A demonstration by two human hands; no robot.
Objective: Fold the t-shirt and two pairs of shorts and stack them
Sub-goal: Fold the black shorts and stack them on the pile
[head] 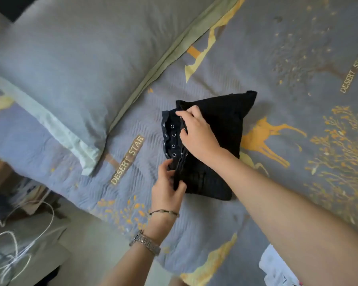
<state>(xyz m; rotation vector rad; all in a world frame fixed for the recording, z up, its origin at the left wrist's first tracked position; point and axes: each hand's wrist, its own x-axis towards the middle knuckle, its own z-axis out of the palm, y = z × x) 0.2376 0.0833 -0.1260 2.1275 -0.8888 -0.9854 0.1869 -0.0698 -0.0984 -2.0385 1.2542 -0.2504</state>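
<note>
Both grips pinch folded black shorts [213, 129]: left hand [166, 188] near, right hand [198, 135] far.

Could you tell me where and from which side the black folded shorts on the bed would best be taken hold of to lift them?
Probably by the eyelet waistband edge of the shorts, coming from the pillow side. That edge is thick, layered and faces open bedspread, and the left hand and right hand already meet there.
</note>
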